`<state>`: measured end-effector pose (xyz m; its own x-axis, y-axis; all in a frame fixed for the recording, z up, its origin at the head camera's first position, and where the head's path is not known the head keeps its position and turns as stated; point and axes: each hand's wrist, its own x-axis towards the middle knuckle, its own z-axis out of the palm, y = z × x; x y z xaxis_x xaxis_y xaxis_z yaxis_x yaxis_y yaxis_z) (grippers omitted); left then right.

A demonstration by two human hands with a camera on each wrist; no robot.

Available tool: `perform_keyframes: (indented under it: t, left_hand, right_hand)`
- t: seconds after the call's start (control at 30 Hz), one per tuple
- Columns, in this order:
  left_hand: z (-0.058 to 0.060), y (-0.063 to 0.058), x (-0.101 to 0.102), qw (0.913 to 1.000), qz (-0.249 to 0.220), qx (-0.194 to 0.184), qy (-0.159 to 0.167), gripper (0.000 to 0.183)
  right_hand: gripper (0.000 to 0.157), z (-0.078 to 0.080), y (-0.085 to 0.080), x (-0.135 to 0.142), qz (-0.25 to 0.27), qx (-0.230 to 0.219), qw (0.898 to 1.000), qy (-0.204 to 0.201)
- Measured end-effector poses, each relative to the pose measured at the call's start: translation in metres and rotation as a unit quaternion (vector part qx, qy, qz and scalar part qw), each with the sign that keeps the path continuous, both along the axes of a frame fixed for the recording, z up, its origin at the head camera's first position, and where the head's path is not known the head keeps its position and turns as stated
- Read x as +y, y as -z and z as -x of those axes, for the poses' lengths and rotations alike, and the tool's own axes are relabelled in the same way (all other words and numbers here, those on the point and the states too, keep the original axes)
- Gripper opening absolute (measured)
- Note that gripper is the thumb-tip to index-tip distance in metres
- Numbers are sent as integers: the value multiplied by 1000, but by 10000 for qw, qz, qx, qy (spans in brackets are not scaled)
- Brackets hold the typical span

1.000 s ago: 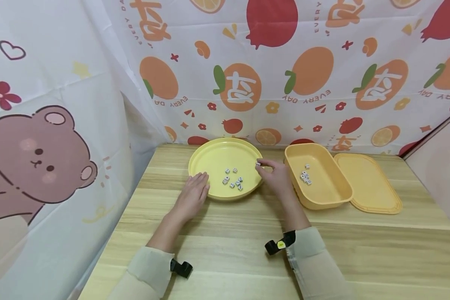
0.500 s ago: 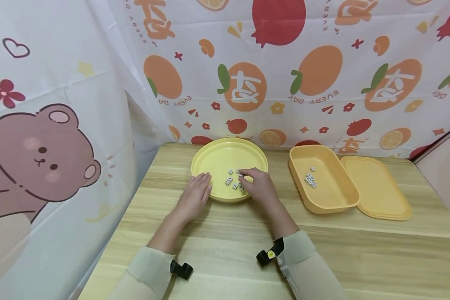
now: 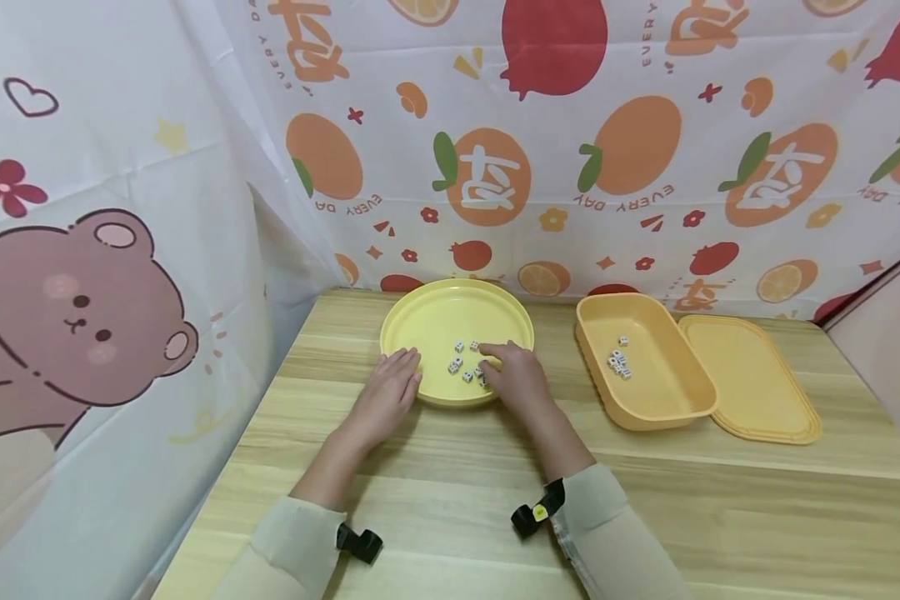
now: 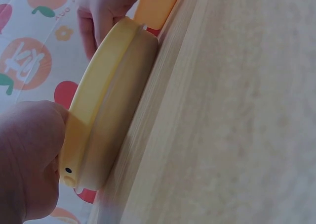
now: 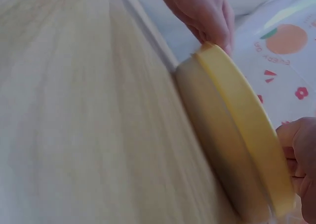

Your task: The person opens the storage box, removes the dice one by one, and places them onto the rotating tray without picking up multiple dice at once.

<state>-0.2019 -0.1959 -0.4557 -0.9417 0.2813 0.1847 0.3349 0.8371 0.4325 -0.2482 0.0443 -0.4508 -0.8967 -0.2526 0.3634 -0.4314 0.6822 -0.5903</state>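
A round yellow tray [image 3: 450, 304] stands on the wooden table with several white dice [image 3: 456, 363] lying in its front half. My left hand [image 3: 384, 393] rests with extended fingers on the tray's left rim. Over the tray's right side, my right hand [image 3: 521, 379] reaches in among the dice. Its index finger and thumb are spread apart, close to a die [image 3: 474, 346], and no die shows between them. The thumb partly hides the dice below it. Both wrist views show the tray side-on, so its rim [image 4: 91, 98] blocks the dice from sight.
Right of the tray stands an orange-yellow box [image 3: 667, 379] with several dice [image 3: 619, 364] inside. Its matching flat lid [image 3: 757, 383] lies beside it, partly behind the box. A fruit-print cloth [image 3: 555, 158] hangs behind the table, and a bear-print cloth [image 3: 82, 317] at left.
My right hand has moved left from the tray's right rim, where it pinched a die, to the dice inside. Its finger and thumb have since parted. My left hand stays on the rim.
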Motion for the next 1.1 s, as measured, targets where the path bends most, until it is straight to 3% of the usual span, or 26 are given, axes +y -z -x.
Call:
perform_keyframes:
  t: [0.23,0.33,0.47,0.57,0.73,0.87,1.1]
  left_hand:
    - [2,0,1,10000,54,63,3,47]
    - [3,-1,0,9999,71,71,11,47]
    - [3,-1,-1,9999,84,93,51,47]
    - [3,0,-3,9999,55,152,57,47]
    - [3,0,-4,9998,35,207,56,46]
    - [4,1,-4,9998,15,179,52,47]
    - [4,3,0,9998,-33,190,88,47]
  right_hand:
    - [27,7,-19,50,554,-148,9971,497]
    - [25,8,-31,79,956,-195,9917,840]
    - [26,10,-37,119,1088,-385,9841,1354]
    - [31,12,-35,146,875,-787,9788,1677]
    - [34,13,-29,177,358,-1600,9691,1844]
    - [34,14,-24,188,71,-2284,9563,1821]
    - [33,15,-17,197,-86,-3105,9340,1766]
